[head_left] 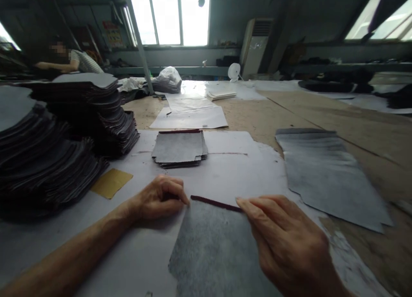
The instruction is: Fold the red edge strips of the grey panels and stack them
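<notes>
Grey sheet (219,245), left fingers (174,189) beside, right fingers (257,207) atop

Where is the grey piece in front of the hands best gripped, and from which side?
Probably the far edge of the grey piece, pinched near both ends: left hand coming from the left, right hand from the right. The piece lies flat, so an edge seems easiest to pinch, and the dark strip there gives fingertips a line to follow.
</notes>
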Available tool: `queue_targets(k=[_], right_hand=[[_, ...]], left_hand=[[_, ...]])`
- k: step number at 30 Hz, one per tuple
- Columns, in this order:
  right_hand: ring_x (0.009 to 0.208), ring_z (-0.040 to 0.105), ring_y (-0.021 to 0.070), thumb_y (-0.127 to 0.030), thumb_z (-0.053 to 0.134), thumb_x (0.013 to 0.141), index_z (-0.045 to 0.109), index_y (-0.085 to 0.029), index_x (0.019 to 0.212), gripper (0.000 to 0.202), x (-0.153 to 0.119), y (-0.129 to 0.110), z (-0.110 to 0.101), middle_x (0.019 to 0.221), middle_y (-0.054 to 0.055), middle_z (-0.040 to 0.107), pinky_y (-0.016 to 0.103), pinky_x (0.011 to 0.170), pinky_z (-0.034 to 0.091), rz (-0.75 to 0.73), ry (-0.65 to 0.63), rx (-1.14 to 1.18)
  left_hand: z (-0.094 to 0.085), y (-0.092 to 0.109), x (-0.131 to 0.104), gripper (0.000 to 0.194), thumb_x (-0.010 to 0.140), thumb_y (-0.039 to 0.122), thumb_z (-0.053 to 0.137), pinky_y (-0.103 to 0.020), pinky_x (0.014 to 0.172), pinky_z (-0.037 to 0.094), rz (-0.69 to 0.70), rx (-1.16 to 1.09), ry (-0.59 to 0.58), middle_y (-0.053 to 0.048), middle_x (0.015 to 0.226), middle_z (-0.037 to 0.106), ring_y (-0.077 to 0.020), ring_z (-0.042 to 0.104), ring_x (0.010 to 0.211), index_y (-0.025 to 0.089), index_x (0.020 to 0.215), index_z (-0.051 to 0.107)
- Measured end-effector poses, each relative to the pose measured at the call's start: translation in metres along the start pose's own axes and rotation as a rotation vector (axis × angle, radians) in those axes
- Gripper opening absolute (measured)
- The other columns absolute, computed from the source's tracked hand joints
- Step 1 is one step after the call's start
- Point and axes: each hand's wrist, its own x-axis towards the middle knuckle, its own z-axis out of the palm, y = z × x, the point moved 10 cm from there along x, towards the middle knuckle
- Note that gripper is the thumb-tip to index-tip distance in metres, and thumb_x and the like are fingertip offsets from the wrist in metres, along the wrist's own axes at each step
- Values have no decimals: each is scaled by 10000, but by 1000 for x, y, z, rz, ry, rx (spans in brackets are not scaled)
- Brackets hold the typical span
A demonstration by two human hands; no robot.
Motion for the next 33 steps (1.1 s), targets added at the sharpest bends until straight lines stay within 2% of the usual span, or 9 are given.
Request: queue_targets(k=[3, 5, 10, 13, 15, 17, 20, 25, 33], right_hand=[[728, 522, 168, -26, 464, 771, 638, -114, 908, 238, -30, 6, -16, 762, 60, 617, 313, 635, 438, 52, -25, -43], [713, 517, 167, -34, 442, 773, 640, -121, 898, 250, -47, 13, -19, 752, 57, 609, 309, 616, 437, 107, -59, -67], [722, 505, 182, -60, 409, 792, 621, -101, 1001, 301, -62, 25, -13, 781, 70, 601, 318, 616, 432, 165, -113, -145], [727, 493, 195, -68, 387, 797, 617, -89, 1013, 316, -61, 27, -6, 790, 81, 594, 328, 612, 423, 167, -137, -150], [736, 484, 200, -69, 371, 799, 616, -89, 1013, 326, -62, 29, -3, 800, 85, 587, 335, 620, 419, 184, -151, -143], [737, 472, 199, -69, 356, 803, 616, -95, 1013, 336, -64, 31, 0, 803, 86, 579, 337, 628, 414, 205, -171, -128], [737, 460, 196, -70, 342, 807, 614, -98, 1014, 343, -67, 35, 1, 794, 87, 565, 335, 630, 407, 229, -176, -111], [742, 451, 195, -73, 347, 795, 609, -111, 1021, 348, -69, 39, 3, 803, 89, 553, 337, 632, 401, 247, -189, -99], [746, 452, 206, -63, 337, 746, 604, -89, 1040, 398, -70, 36, 5, 815, 101, 562, 351, 630, 404, 227, -198, -101]], left_hand=[[-26, -10, 0, 183, 808, 218, 498, -211, 538, 378, -89, 2, 243, -26, 752, 557, -103, 502, 638, 148, 906, 635], [-26, -3, 9, 189, 812, 235, 519, -229, 612, 419, -84, 83, 286, -32, 830, 575, -119, 528, 723, 170, 957, 621], [33, 38, 52, 229, 768, 231, 573, -319, 744, 465, -55, 223, 68, -35, 928, 595, -153, 553, 817, 221, 990, 630], [67, 42, 72, 235, 740, 178, 588, -352, 754, 468, -137, 227, 0, -38, 909, 609, -174, 557, 816, 221, 961, 655], [79, 40, 78, 207, 738, 149, 585, -347, 734, 470, -165, 205, 10, -29, 857, 614, -168, 556, 784, 222, 910, 673], [84, 41, 79, 174, 763, 143, 563, -331, 705, 469, -131, 195, 53, -22, 796, 607, -153, 547, 743, 221, 863, 682], [87, 55, 74, 217, 815, 119, 479, -319, 665, 459, 45, 253, 120, -36, 763, 582, -146, 516, 717, 198, 872, 673], [99, 77, 63, 344, 778, 1, 388, -349, 669, 460, 272, 343, 64, -90, 837, 558, -173, 466, 756, 101, 1039, 588], [101, 63, 71, 402, 780, 15, 394, -304, 686, 459, 133, 211, -12, -69, 880, 510, -154, 470, 804, 171, 1109, 567]])
